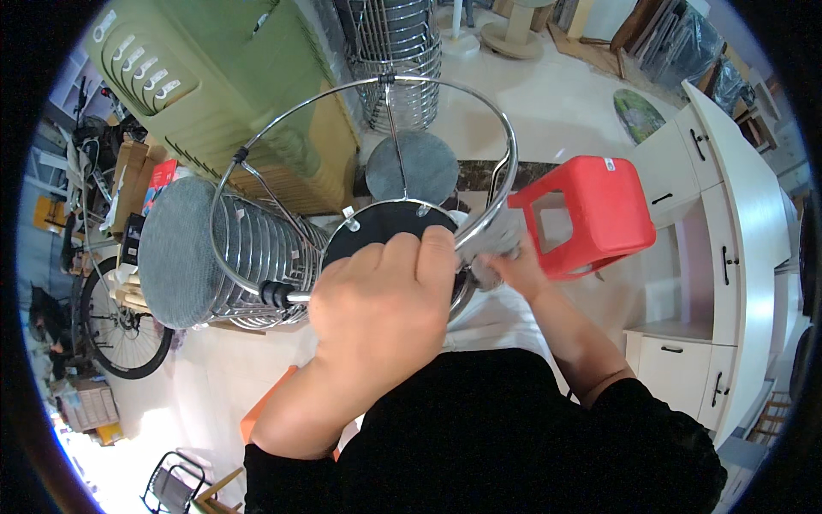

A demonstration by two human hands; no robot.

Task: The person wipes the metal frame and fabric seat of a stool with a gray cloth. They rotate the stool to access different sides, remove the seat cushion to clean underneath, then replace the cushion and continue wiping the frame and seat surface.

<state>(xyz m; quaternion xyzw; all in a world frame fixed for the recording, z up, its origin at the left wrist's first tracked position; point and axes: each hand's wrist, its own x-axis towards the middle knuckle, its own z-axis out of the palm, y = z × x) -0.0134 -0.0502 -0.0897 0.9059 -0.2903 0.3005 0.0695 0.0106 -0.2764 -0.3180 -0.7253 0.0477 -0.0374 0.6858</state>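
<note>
An upturned stool (381, 224) is in front of me, with a black round seat underside, chrome legs and a wide chrome ring. My left hand (385, 295) is a fist closed round its chrome frame, just in front of the seat; a bar with a black sleeve (276, 295) runs into the fist. My right hand (520, 267) is at the stool's right side, fingers curled and partly blurred. By those fingers is a smeared, greyish see-through thing (495, 233); I cannot make out what it is.
A red plastic stool (604, 206) stands close on the right, before a white cabinet (685, 351). Left are stacked chrome stools with a grey seat (180, 253), a green cabinet (214, 77) and a bicycle wheel (120, 317). Another grey-seated stool (413, 163) is beyond the ring.
</note>
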